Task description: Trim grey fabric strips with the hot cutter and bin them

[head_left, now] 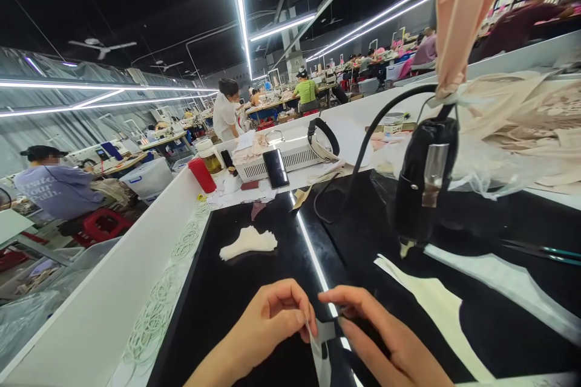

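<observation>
My left hand [267, 329] is closed in a pinch on a thin whitish strip [323, 369], which hangs down toward the bottom edge of the picture. Just to its right, my right hand [385, 338] has its index finger and thumb apart, close beside the strip. Both hands are over a glossy black tabletop [254, 296]. Beyond my left hand lies a small stack of cream fabric pieces [249, 242]. A pale yellow cut piece [438, 308] rests to the right of my right hand, with a white cut piece [503, 284] farther right.
A black-cased tool [424, 181] hangs at the right with a black cable. Tweezers [544, 251] lie at the right edge. Pale looped cords [157, 308] line the left side. At the back stand a phone [276, 168], a white vented box [299, 154] and a red container [202, 175]. Co-workers sit beyond.
</observation>
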`<state>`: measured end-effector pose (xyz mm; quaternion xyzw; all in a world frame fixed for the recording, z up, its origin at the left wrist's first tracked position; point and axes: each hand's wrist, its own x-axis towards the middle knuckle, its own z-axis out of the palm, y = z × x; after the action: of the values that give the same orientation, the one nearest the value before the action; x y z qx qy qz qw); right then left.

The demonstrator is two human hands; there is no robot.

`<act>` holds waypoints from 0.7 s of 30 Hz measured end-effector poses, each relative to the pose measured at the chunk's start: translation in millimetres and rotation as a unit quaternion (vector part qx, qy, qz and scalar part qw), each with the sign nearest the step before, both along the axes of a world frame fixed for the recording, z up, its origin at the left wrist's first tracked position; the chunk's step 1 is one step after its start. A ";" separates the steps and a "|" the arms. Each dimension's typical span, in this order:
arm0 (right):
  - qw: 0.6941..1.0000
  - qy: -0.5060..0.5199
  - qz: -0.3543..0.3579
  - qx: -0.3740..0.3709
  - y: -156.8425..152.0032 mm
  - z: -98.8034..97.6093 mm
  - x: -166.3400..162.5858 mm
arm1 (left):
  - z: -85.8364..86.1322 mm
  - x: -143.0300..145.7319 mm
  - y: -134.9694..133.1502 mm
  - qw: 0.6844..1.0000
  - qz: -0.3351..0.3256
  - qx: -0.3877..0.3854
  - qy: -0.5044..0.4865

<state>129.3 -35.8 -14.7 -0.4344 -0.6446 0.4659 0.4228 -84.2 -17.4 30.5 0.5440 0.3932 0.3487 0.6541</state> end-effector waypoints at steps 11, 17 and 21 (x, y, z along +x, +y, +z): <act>0.966 -0.194 0.039 0.165 9.7 -16.6 -2.3 | -11.6 -8.2 8.2 0.981 0.044 0.093 0.166; 0.914 -0.291 0.035 0.279 15.1 -37.6 5.2 | -14.4 -13.2 2.2 0.855 -0.023 0.328 0.401; 0.891 -0.323 0.014 0.320 13.7 -35.6 7.6 | -20.7 -16.4 -0.5 0.820 -0.041 0.385 0.421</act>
<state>136.9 -22.1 -50.3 -0.3927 -0.8658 0.0743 0.3010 -100.5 -18.0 9.8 0.8609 0.4417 0.1813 0.1759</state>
